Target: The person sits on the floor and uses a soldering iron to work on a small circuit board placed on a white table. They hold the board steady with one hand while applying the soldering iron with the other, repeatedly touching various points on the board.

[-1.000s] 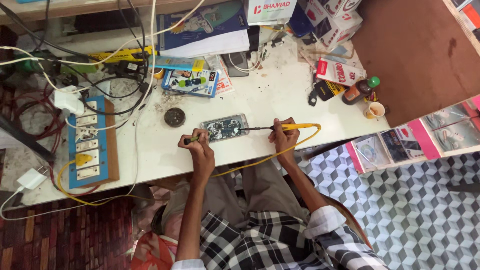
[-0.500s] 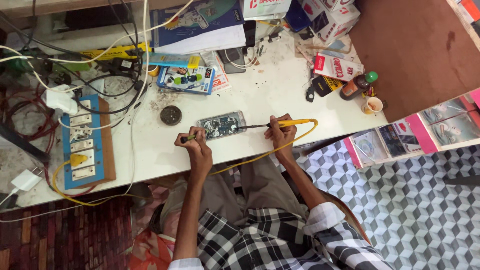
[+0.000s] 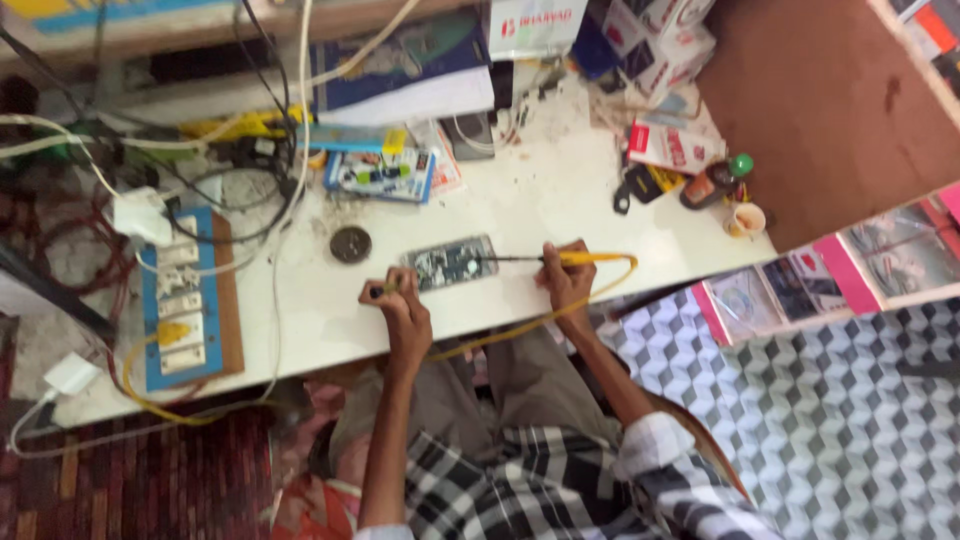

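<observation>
With the right hand (image 3: 566, 280) clamped on the yellow iron (image 3: 560, 259) at the phone (image 3: 450, 263) mid-bench, and left fingers (image 3: 392, 292) pinched on a small tool beside it, a slip could scorch the board.

Both arms are reaching forward from the near edge, bare forearms extending out of rolled checked sleeves. The left hand (image 3: 398, 303) is curling its fingers into a loose pinch, knuckles facing up, wrist held straight. The right hand (image 3: 567, 278) is sitting to the right of it, fingers closing in a pen-like grip, elbow bending outward to the right.
</observation>
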